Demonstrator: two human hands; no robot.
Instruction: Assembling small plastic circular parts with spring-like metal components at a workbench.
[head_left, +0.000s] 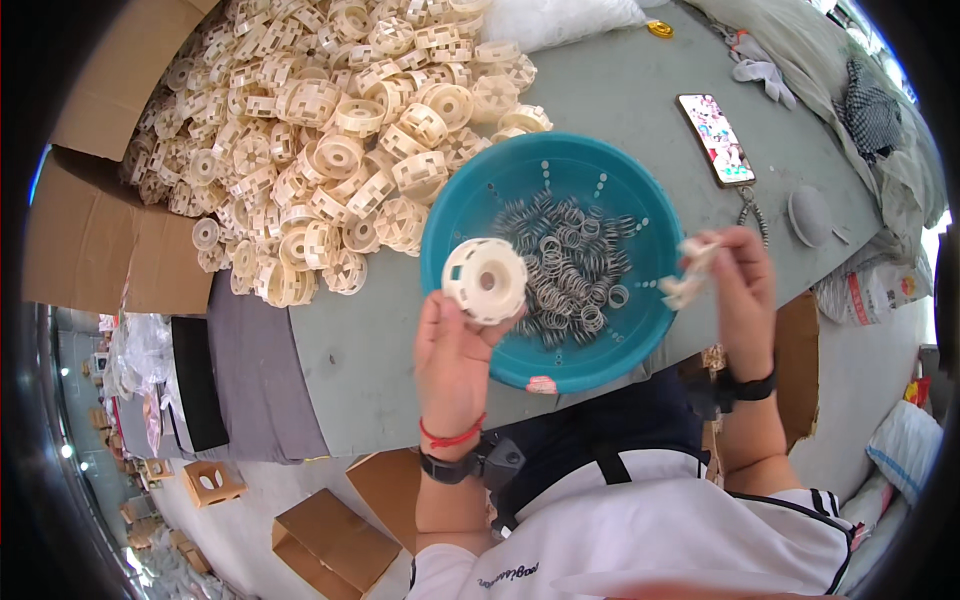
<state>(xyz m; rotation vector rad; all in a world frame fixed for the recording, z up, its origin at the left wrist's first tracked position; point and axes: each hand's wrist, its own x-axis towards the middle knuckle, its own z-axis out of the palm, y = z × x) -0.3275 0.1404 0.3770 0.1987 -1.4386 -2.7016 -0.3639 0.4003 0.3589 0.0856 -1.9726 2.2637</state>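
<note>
Cream plastic wheel (506, 278) sits at 1 o'clock from the left hand (452, 342) pinching it; right hand (743, 285) pinches a blurry piece (690, 273) at 9 o'clock.

Partly legible dark lettering (508, 576) runs along the wearer's white shirt (620, 530). Too small to read: a red-and-white sticker (541, 384) on the teal plastic basin (645, 205), red print on a plastic bag (885, 291).
</note>
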